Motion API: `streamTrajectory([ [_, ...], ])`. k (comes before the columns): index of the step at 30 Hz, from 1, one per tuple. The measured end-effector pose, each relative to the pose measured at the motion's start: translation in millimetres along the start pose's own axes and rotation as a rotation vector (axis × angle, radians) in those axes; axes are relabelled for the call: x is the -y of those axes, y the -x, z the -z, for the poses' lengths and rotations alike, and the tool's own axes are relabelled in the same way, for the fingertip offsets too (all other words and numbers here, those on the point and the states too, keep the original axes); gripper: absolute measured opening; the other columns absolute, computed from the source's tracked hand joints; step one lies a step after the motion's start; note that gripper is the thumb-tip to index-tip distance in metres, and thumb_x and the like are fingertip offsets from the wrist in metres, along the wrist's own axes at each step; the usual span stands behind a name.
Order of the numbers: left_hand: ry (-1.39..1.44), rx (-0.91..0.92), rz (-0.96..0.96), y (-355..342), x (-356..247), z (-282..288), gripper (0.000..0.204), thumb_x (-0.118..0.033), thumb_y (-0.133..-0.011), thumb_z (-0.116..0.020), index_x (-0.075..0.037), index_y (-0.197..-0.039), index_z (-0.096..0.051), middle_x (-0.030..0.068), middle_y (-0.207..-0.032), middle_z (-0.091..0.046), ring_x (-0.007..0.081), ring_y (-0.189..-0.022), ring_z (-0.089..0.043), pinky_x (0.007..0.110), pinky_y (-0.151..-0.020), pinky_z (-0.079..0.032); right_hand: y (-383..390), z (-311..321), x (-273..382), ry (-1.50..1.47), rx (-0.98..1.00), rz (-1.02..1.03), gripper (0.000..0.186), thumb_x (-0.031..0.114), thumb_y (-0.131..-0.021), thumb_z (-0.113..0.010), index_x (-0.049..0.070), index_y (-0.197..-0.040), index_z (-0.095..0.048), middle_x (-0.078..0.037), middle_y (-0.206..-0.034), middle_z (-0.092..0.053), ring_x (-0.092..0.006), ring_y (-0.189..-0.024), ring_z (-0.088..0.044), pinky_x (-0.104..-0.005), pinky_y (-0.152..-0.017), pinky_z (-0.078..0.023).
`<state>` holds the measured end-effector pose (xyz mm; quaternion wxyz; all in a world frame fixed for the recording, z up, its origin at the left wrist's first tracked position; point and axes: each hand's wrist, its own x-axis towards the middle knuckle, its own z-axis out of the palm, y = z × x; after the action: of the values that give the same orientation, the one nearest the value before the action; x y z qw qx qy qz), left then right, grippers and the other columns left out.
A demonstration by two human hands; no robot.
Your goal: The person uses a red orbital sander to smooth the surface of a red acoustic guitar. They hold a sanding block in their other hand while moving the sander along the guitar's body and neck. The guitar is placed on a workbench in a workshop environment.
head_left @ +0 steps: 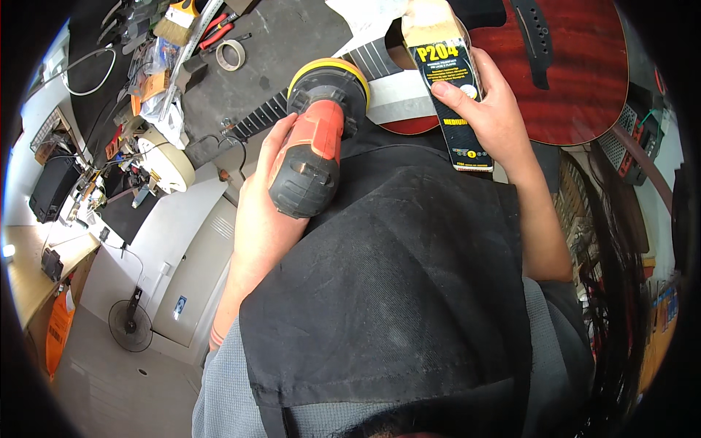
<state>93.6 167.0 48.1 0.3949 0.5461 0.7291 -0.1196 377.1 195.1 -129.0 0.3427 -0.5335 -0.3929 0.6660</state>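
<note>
Red and black plastic forms the body of the power polisher (310, 150), which the left hand (264, 212) grips from its left side, fingers wrapped along the casing. Its round pad (330, 79), edged in yellow, is at the far end, over the fretted neck (259, 120) of a guitar; whether the two touch, I cannot tell. To the right, the right hand (498, 120) is clamped on a black-labelled container (458, 135) with a tan upper part, thumb across its front, the base pointing near and the top far. Hands are well apart, each closed on its own thing.

Dark red wood makes up the guitar body (577, 62), lying farther right behind the right hand, with a black bridge (539, 47) on its face. A pale strip (401, 96) spans between the pad and the container. On the far left of the dark bench (292, 33) sit a roll of tape (232, 67), red-handled pliers (217, 33) and a paintbrush (174, 29). Nearest is a black apron (394, 255).
</note>
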Motion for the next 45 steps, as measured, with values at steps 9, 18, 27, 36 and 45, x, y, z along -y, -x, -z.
streamTrajectory([
  [9,0.206,0.024,0.16,3.2,-9.7,3.7,0.069,-0.015,-0.104,-0.085,-0.011,-0.166,-0.055,0.0111,-0.162,-0.067,0.0236,-0.148,-0.068,0.041,-0.127,-0.051,0.7,-1.1,4.4,-0.033,0.012,-0.012,0.057,0.03,-0.102,-0.088,-0.004,-0.143,-0.067,-0.013,-0.125,-0.08,-0.0185,-0.115,-0.075,-0.0358,-0.104,-0.059],
  [18,0.089,-0.047,0.011,-4.9,-3.6,12.7,0.062,-0.004,-0.098,-0.082,-0.012,-0.158,-0.066,0.0122,-0.167,-0.061,0.0309,-0.15,-0.065,0.043,-0.126,-0.05,0.6,-1.0,3.4,-0.038,0.007,-0.016,0.059,0.032,-0.102,-0.088,-0.004,-0.143,-0.067,-0.013,-0.127,-0.08,-0.0188,-0.117,-0.075,-0.0367,-0.105,-0.058],
  [27,0.313,-0.109,0.013,-3.8,22.3,31.2,0.045,-0.002,-0.098,-0.076,-0.002,-0.144,-0.072,0.0112,-0.129,-0.08,0.0222,-0.113,-0.077,0.039,-0.098,-0.06,-4.6,12.1,4.9,-0.069,0.123,-0.088,0.062,0.033,-0.102,-0.089,-0.003,-0.146,-0.065,-0.012,-0.127,-0.079,-0.0183,-0.116,-0.075,-0.0352,-0.104,-0.059],
  [36,1.227,-0.194,0.068,11.3,87.9,47.4,0.057,-0.01,-0.094,-0.071,0.009,-0.147,-0.063,0.0202,-0.116,-0.078,0.0309,-0.098,-0.078,0.042,-0.087,-0.063,-30.0,-1.0,38.2,0.069,0.491,-0.148,0.084,0.032,-0.098,-0.092,-0.009,-0.161,-0.053,-0.016,-0.143,-0.071,-0.0213,-0.131,-0.068,-0.0353,-0.115,-0.053],
  [45,1.646,-0.196,0.0,25.6,137.2,42.1,0.059,-0.016,-0.096,-0.072,0.006,-0.146,-0.052,0.0081,-0.094,-0.059,0.016,-0.074,-0.057,0.027,-0.06,-0.052,-81.8,-79.2,56.4,0.326,0.664,0.029,0.077,0.047,-0.094,-0.093,-0.003,-0.146,-0.065,-0.016,-0.119,-0.079,-0.022,-0.109,-0.076,-0.0368,-0.096,-0.058],
])
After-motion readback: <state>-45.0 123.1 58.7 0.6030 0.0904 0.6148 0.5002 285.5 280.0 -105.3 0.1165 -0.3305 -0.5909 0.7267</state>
